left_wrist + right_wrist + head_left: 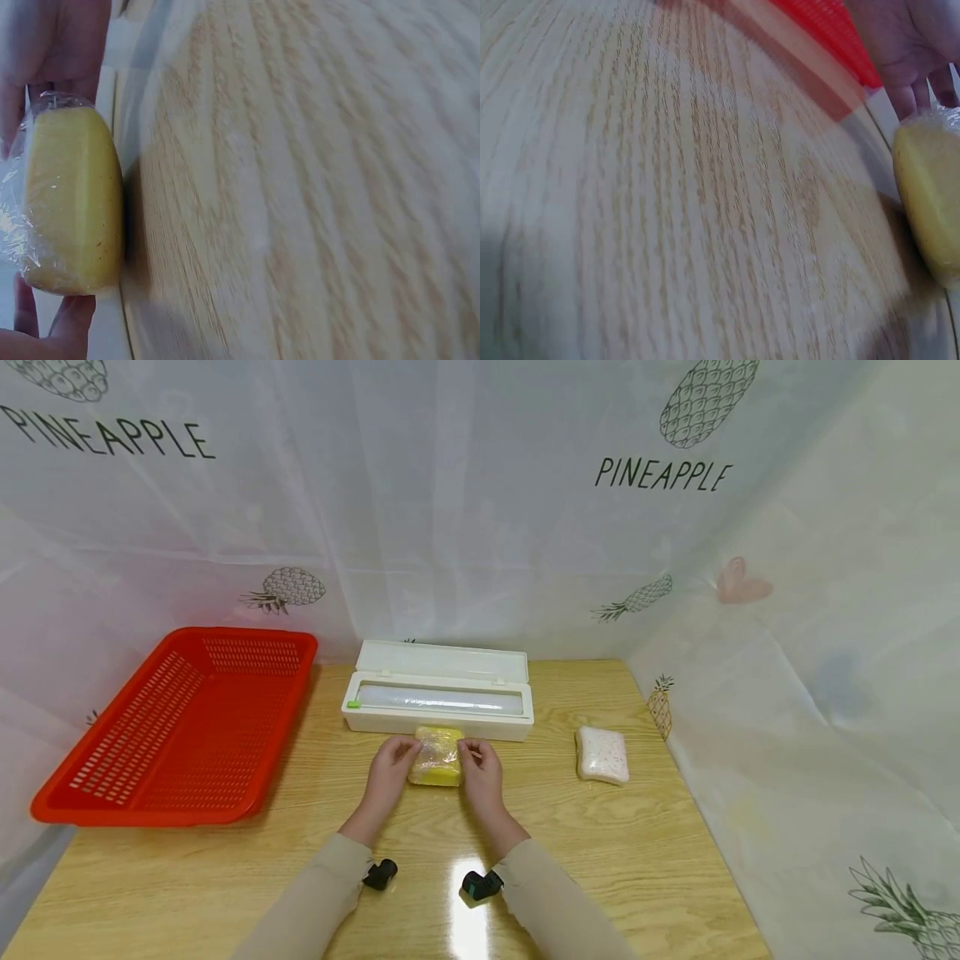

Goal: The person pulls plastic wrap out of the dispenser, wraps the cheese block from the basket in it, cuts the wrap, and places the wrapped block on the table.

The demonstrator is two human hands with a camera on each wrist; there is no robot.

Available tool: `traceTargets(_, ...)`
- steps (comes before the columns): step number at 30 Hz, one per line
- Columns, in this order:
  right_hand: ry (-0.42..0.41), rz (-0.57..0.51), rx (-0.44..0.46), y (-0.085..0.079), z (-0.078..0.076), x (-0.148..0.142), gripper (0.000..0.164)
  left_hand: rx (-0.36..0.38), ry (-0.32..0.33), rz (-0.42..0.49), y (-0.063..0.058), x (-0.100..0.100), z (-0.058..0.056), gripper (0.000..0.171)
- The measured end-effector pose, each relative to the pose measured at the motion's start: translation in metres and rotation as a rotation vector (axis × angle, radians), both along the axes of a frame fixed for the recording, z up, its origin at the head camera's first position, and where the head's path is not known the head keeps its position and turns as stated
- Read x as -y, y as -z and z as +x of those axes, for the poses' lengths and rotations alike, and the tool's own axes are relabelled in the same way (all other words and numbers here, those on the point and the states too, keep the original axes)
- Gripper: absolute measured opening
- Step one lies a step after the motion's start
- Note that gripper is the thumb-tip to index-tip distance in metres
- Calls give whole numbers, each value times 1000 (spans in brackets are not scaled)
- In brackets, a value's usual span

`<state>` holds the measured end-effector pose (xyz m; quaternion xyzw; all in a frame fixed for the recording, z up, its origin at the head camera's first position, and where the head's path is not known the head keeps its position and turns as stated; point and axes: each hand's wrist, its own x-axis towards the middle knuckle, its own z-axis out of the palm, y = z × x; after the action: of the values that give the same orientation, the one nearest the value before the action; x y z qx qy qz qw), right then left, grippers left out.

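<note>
A yellow rounded-square block in clear cling film sits just in front of the film dispenser, between the two hands. My left hand pinches its left edge, thumb and fingertips at the film. On the opposite edge, my right hand pinches the wrapping the same way. Seen side-on in the left wrist view, the yellow block is thick and low to the table, with crinkled film bunched over its top. Only part of the yellow block shows in the right wrist view.
Behind the hands stands a white cling film dispenser, lid raised, a roll and a green slider inside. A red plastic basket is at the left. To the right lies a white block with pink specks. Pineapple-print sheeting surrounds the wooden table.
</note>
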<state>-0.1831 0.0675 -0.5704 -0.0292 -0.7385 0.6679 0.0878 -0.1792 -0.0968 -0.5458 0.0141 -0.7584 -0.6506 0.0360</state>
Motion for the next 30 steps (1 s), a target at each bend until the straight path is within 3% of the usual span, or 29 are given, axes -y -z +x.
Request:
traceTargets(14,116,56,-25,11,-14,11,13,137,-153,-26,7,-5,-13,22)
traceTargets(20,139,4,11,17,-16,12,11,175,-196,-34,9,-7,-15,22)
traceTargets(26,160,-50,49,19,-19,13,13,215,-282,49,13,-8,-17,20)
traceTargets(30,169,-129,67,20,-20,13,19,215,-305,118,15,-10,-19,18)
